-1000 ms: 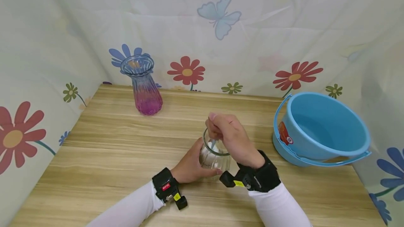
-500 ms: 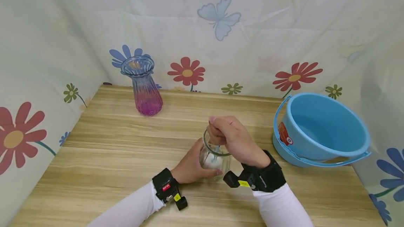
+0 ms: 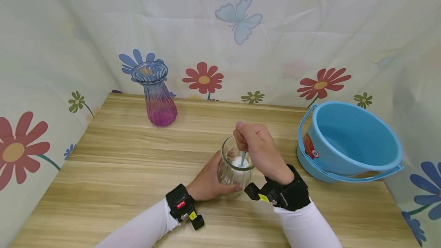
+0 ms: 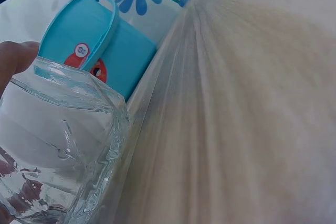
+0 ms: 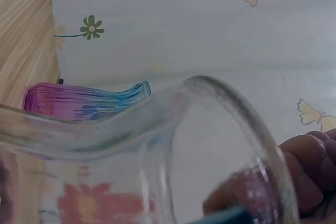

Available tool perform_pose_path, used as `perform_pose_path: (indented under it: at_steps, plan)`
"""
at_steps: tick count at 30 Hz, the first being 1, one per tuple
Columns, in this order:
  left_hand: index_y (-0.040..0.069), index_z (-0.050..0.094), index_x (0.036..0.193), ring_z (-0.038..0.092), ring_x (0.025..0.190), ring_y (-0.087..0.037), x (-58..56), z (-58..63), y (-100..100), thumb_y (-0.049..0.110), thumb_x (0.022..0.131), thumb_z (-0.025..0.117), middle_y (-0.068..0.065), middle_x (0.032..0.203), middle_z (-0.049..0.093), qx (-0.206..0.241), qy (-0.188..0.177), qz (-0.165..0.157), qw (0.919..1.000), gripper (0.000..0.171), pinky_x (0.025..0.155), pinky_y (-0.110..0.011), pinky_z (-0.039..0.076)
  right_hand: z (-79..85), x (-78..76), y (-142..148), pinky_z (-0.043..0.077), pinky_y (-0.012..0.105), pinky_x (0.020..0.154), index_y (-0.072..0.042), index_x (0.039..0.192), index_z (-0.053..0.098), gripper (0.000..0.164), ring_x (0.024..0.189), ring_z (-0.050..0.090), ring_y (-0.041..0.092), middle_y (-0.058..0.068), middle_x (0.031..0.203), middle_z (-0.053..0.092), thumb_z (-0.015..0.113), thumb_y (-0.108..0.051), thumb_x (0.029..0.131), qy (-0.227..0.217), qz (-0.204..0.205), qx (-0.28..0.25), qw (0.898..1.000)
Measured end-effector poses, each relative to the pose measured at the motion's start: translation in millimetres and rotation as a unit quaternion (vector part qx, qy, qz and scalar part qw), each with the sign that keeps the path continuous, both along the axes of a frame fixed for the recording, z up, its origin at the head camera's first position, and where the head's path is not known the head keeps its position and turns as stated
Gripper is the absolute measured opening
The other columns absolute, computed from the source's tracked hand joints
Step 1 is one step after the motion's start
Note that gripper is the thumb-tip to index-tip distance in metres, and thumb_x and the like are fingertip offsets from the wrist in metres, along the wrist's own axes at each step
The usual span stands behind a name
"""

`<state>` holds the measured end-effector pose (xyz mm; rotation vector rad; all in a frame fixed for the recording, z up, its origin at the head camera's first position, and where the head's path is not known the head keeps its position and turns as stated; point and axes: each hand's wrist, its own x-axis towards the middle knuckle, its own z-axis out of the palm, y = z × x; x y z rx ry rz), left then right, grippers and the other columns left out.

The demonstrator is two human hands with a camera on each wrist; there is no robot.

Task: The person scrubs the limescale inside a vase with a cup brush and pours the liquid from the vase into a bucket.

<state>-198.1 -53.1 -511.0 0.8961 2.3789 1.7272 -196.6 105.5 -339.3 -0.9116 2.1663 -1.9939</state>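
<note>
A clear glass vase (image 3: 225, 174) with a flared rim stands in front of me on the wooden table. My left hand (image 3: 205, 182) grips it low, fingers and thumb round its side. My right hand (image 3: 256, 146) is curled round the blue-grey handle of a bottle brush (image 3: 243, 158), close over the rim. The brush's white head shows inside the glass, just below the mouth. In the left wrist view, the vase's thick faceted base (image 4: 79, 87) fills the lower left. The right wrist view has the rim (image 5: 247, 106) near the lens, with the blue handle (image 5: 226, 217) low behind it.
A blue-to-pink ribbed glass vase (image 3: 161, 104) stands at the back left. On the right is a light blue bucket (image 3: 310, 160) with its handle down at the front. Flower-printed cloth (image 3: 275, 56) hangs along the back and both sides of the table (image 3: 120, 156).
My right hand has shifted slightly right and up, and the brush's white head has risen from lower in the vase to near its mouth. The left hand keeps its hold.
</note>
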Motion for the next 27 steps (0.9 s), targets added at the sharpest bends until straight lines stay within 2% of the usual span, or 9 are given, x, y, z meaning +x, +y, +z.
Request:
perform_pose_path:
  at_steps: [4, 9, 12, 13, 15, 21, 27]
  plan:
    - [0.032, 0.026, 0.144, 0.043, 0.121, -0.008, -2.9, -7.2, -0.2, 0.047, 0.069, 0.084, 0.011, 0.133, 0.045, -0.008, -0.009, 0.003, 0.9999, 0.095, 0.103, -0.044, 0.04, -1.5, -0.7, -2.2, 0.024, 0.03, 0.054, -0.006, 0.058, 0.03, 0.05, 0.051, 0.025, 0.024, 0.005, 0.058, 0.023, 0.032, -0.022, 0.106, 0.022, 0.0, -0.005, 1.0]
    - [0.03, 0.029, 0.142, 0.044, 0.119, -0.009, -0.2, -0.5, -1.3, 0.044, 0.071, 0.084, 0.009, 0.131, 0.046, -0.002, -0.013, -0.004, 0.9999, 0.091, 0.102, -0.045, 0.041, -3.3, -2.6, -5.2, 0.025, 0.031, 0.055, -0.006, 0.061, 0.03, 0.048, 0.052, 0.027, 0.023, 0.004, 0.059, 0.024, 0.031, -0.021, 0.106, 0.034, 0.018, -0.019, 0.999]
    - [0.028, 0.03, 0.14, 0.046, 0.116, -0.01, -0.3, -0.7, -1.5, 0.042, 0.071, 0.084, 0.007, 0.13, 0.047, 0.004, -0.021, -0.007, 0.9997, 0.088, 0.099, -0.044, 0.043, -3.3, -2.3, -7.2, 0.023, 0.031, 0.055, -0.006, 0.061, 0.03, 0.048, 0.053, 0.026, 0.024, 0.004, 0.06, 0.024, 0.03, -0.022, 0.107, 0.024, 0.032, -0.025, 0.999]
    - [0.03, 0.03, 0.14, 0.047, 0.116, -0.01, -2.1, -5.4, -1.2, 0.045, 0.071, 0.084, 0.008, 0.13, 0.047, 0.005, -0.021, -0.007, 0.9997, 0.088, 0.098, -0.042, 0.044, -3.2, -2.2, -7.8, 0.023, 0.031, 0.055, -0.006, 0.061, 0.03, 0.048, 0.053, 0.026, 0.024, 0.004, 0.06, 0.024, 0.03, -0.022, 0.107, 0.019, 0.036, -0.027, 0.999]
    - [0.031, 0.03, 0.139, 0.048, 0.114, -0.01, -2.6, -6.0, -1.1, 0.044, 0.071, 0.084, 0.008, 0.129, 0.047, 0.01, -0.023, -0.009, 0.9996, 0.088, 0.097, -0.041, 0.045, -3.1, -2.0, -9.0, 0.022, 0.031, 0.054, -0.006, 0.061, 0.029, 0.049, 0.054, 0.025, 0.025, 0.004, 0.06, 0.024, 0.031, -0.023, 0.107, 0.01, 0.044, -0.03, 0.999]
    - [0.033, 0.03, 0.14, 0.05, 0.11, -0.011, -4.1, -9.1, 0.0, 0.046, 0.07, 0.084, 0.008, 0.129, 0.049, 0.018, -0.01, -0.01, 0.9997, 0.09, 0.09, -0.037, 0.049, -4.2, -1.5, -9.8, 0.023, 0.033, 0.054, -0.005, 0.061, 0.029, 0.048, 0.054, 0.024, 0.028, 0.004, 0.06, 0.025, 0.03, -0.021, 0.106, -0.006, 0.065, -0.04, 0.997]
    - [0.034, 0.03, 0.14, 0.053, 0.104, -0.011, -4.5, -11.0, 1.0, 0.046, 0.069, 0.085, 0.008, 0.126, 0.051, 0.018, -0.007, -0.009, 0.9998, 0.09, 0.083, -0.034, 0.052, -3.6, -0.7, -8.3, 0.023, 0.035, 0.054, -0.006, 0.061, 0.028, 0.047, 0.053, 0.025, 0.025, 0.003, 0.06, 0.024, 0.029, -0.019, 0.106, -0.02, 0.094, -0.054, 0.994]
